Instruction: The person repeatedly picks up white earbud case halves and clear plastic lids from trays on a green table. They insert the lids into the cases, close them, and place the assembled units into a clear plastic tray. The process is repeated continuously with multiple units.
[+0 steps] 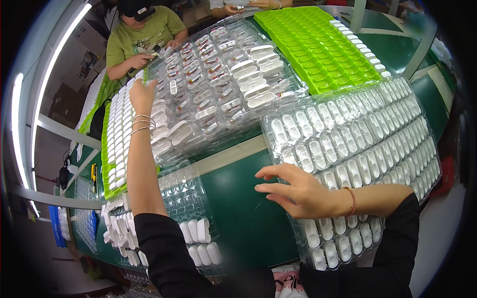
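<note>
My left hand point(142, 98), with bangles at its wrist, reaches out to the far end of a green tray point(107, 171) filled with rows of white oval cases point(117, 134). Its fingertips are at the last cases there, and I cannot make out whether they grip one. My right hand point(300, 192) hovers above the near left part of a clear plastic tray point(271, 130), its fingers apart and nothing between them. White oval shells with hollow insides point(343, 176) fill that tray in rows.
A stack of clear trays point(208, 89) with small parts and white cases stands mid-table. Behind it lies a bright green moulded tray point(318, 49). Loose white shells point(121, 228) are heaped at the near left. A person in a green shirt point(144, 37) works opposite; another person's hands point(248, 6) show beyond.
</note>
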A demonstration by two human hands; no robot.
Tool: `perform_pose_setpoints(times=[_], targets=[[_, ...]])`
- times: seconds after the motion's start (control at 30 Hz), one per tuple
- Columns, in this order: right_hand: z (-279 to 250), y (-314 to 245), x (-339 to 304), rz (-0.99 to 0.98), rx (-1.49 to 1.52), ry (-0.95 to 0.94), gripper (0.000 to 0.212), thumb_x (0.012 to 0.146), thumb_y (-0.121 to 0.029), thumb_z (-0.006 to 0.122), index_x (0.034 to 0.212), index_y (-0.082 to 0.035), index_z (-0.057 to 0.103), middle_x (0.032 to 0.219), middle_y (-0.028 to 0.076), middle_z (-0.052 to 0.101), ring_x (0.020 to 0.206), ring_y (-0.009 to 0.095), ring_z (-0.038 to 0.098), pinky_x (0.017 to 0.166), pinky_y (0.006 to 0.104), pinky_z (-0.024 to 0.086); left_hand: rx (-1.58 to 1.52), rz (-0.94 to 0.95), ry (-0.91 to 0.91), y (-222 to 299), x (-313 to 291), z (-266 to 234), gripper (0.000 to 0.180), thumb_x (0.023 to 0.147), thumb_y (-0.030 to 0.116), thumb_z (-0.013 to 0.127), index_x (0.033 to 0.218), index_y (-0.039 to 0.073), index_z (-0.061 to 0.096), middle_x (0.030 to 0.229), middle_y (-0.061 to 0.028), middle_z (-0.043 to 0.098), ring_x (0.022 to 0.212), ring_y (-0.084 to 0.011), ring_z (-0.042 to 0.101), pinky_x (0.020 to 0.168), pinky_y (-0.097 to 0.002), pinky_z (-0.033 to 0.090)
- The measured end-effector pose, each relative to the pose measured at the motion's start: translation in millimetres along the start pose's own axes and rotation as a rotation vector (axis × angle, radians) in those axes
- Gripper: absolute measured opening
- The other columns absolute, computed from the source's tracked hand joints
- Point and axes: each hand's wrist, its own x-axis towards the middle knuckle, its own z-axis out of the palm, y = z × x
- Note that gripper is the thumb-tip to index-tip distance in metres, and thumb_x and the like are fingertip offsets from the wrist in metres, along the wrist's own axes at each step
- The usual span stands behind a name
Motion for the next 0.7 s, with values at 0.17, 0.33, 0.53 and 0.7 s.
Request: perform_pose_setpoints(times=[0.17, 0.33, 0.53, 0.7], targets=[[-6, 4, -4, 0.022, -0.045, 0.011, 0.025, 0.08, -0.004, 0.07, 0.104, -0.004, 0.064, 0.118, 0.01, 0.056, 0.097, 0.026, 0.059, 0.084, 0.0394, 0.048, -0.059, -0.034, -0.37, 69, -1, -8, 0.044, 0.078, 0.047, 0.071, 0.102, 0.01, 0.072, 0.096, -0.0178, 0.071, 0.091, -0.0347, 0.067, 0.083, -0.0434, 0.048], [-5, 2, -3, -0.012, -0.043, 0.007, 0.023, 0.08, -0.004, 0.07, 0.102, -0.003, 0.064, 0.117, 0.01, 0.057, 0.096, 0.026, 0.059, 0.083, 0.0392, 0.048, 0.1, -0.027, -0.413, 75, -16, 0, 0.051, 0.069, 0.044, 0.075, 0.107, 0.01, 0.07, 0.102, -0.0146, 0.071, 0.099, -0.0316, 0.066, 0.089, -0.045, 0.045], [3, 6, -1, -0.022, -0.013, 0.014, 0.021, 0.08, -0.003, 0.069, 0.101, -0.004, 0.064, 0.116, 0.01, 0.058, 0.096, 0.026, 0.059, 0.083, 0.0401, 0.047, -0.467, -0.251, -0.314, 85, -42, -45, 0.039, 0.081, 0.029, 0.068, 0.108, 0.001, 0.068, 0.1, -0.0139, 0.071, 0.093, -0.0259, 0.068, 0.083, -0.0344, 0.048], [-1, 7, -5, -0.012, -0.039, 0.034, 0.021, 0.08, -0.004, 0.069, 0.1, -0.005, 0.065, 0.114, 0.009, 0.059, 0.097, 0.028, 0.06, 0.084, 0.0396, 0.047, -1.615, -0.596, -0.63, 129, -110, -139, 0.031, 0.097, 0.018, 0.054, 0.114, -0.008, 0.06, 0.101, -0.0147, 0.068, 0.085, -0.0186, 0.068, 0.072, -0.0271, 0.051]])
